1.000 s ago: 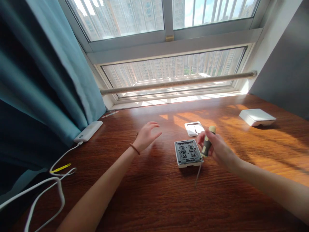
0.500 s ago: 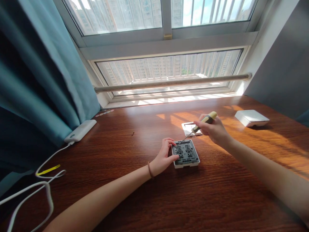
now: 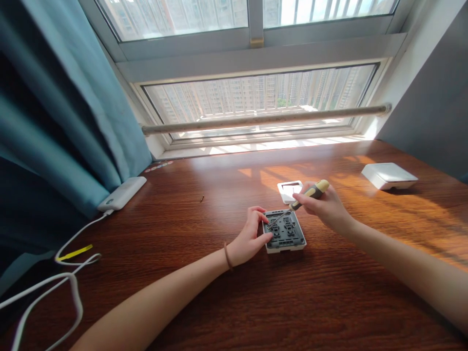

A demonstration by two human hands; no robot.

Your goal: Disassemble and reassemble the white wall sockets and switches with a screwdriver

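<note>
A square wall switch (image 3: 283, 239) with a dark grey inner face and white sides lies on the wooden table. My left hand (image 3: 252, 236) grips its left side, thumb on the near part and fingers at the far left corner. In my right hand (image 3: 329, 204) is a screwdriver (image 3: 310, 192) with a yellow and grey handle, held at a slant. Its thin shaft reaches down left across the switch, the tip near a round screw hole by my left fingers. Just beyond the switch lies a white frame (image 3: 286, 193), partly behind my right hand.
A small screw (image 3: 202, 198) lies on the table (image 3: 175, 219) left of the frame. A white box-like switch (image 3: 389, 175) sits at the far right. At the left are a white power bank (image 3: 122, 193), a white cable (image 3: 75, 292) and a blue curtain (image 3: 109, 107).
The screwdriver tip has moved slightly toward me, from the switch's far left edge to the round hole. My right hand has lowered a little. My left hand keeps its grip.
</note>
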